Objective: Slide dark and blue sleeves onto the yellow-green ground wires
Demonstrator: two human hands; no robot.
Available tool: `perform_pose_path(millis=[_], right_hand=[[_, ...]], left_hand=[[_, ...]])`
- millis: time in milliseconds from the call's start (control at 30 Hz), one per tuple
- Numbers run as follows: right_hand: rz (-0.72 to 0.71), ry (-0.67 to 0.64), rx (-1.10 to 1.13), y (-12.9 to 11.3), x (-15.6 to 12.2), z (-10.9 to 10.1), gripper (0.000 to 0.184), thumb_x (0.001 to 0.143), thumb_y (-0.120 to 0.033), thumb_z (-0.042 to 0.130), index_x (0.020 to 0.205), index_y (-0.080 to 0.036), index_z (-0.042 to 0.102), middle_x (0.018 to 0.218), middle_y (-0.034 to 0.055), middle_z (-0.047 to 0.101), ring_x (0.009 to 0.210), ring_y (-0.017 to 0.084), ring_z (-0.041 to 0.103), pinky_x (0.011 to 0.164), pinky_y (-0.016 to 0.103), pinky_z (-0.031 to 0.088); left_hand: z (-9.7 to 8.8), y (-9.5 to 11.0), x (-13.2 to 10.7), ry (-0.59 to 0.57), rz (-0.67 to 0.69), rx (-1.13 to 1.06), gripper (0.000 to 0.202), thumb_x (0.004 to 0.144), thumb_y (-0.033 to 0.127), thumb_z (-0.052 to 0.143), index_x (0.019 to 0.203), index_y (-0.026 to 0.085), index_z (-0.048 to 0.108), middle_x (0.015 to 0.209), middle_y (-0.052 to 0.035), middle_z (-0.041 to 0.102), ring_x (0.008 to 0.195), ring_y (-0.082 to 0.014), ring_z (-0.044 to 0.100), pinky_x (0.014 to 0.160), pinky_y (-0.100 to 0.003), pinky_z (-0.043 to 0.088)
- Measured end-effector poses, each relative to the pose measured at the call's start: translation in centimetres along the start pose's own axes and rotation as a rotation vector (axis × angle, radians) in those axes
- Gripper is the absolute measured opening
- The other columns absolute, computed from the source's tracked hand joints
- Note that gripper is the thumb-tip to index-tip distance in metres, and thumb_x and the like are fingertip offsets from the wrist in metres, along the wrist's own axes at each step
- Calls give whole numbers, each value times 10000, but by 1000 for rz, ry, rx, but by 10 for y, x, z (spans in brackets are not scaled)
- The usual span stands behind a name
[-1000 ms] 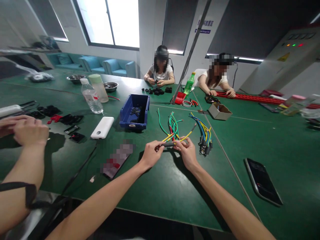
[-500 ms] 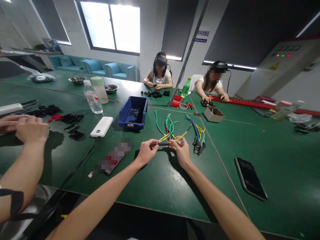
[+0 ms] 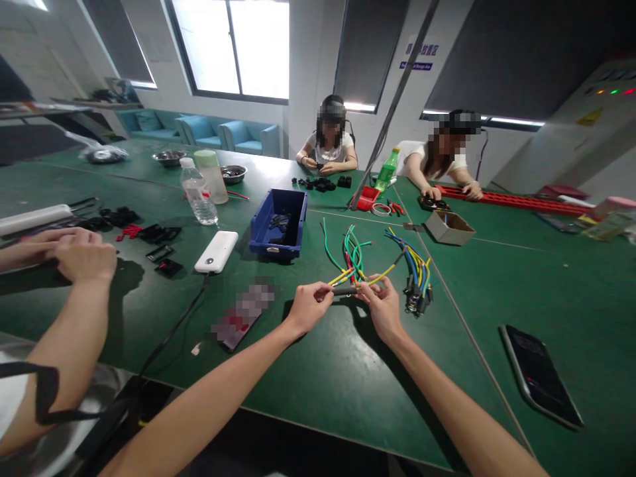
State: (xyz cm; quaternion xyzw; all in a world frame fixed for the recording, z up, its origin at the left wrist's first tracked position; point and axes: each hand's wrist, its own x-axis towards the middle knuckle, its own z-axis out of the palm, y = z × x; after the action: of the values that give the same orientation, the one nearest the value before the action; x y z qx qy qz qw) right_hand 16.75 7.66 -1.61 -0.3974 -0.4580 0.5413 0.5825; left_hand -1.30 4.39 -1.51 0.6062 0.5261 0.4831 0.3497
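My left hand (image 3: 309,308) pinches one end of a short dark grey tube (image 3: 344,291), held level just above the green table. The fingers of my right hand (image 3: 383,308) close on the tube's other end, where a yellow wire (image 3: 389,270) runs out to the upper right. Whether that wire passes inside the tube is hidden by my fingers. Just beyond my hands lie loose green wires (image 3: 354,246), with some red and yellow ones among them. To the right of my right hand rests a bundle of blue and yellow wires (image 3: 413,268) with dark ends and ring terminals.
A blue bin (image 3: 275,250) with black parts stands ahead, left of the wires. Nearby are a white power bank (image 3: 216,252), a water bottle (image 3: 199,195), a cardboard box (image 3: 450,228) and a phone (image 3: 540,374). A co-worker's hands (image 3: 84,255) are at the left; two people sit opposite.
The whole view has shifted, so things sit further right in the picture. Both hands keep their hold on the tube, with little visible change between them.
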Motion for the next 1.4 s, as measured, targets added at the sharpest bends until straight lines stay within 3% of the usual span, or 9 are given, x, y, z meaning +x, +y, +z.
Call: perform_pose_path(millis=[567, 1133, 1400], right_hand=[[37, -24, -41, -4, 2, 0, 350, 716, -345, 743, 942, -259, 491, 826, 13, 700, 837, 215, 691, 732, 344, 554], [0, -44, -60, -8, -3, 4, 328, 736, -322, 728, 966, -265, 502, 847, 12, 692, 859, 217, 681, 759, 365, 545], [17, -21, -53, -3, -3, 7, 401, 638, -294, 794, 943, -252, 538, 817, 0, 684, 841, 210, 672, 840, 408, 518]], left_hand=[[0, 2, 4, -37, -37, -22, 159, 759, 148, 573, 845, 132, 706, 739, -31, 704, 645, -138, 654, 645, -213, 515], [-3, 6, 2, 0, -47, 48, 138, 710, 140, 569, 760, 125, 696, 597, -8, 648, 536, -109, 582, 531, -187, 443], [-3, 8, 0, 23, -19, 53, 139, 691, 129, 569, 751, 124, 694, 594, -5, 644, 521, -103, 565, 520, -187, 435]])
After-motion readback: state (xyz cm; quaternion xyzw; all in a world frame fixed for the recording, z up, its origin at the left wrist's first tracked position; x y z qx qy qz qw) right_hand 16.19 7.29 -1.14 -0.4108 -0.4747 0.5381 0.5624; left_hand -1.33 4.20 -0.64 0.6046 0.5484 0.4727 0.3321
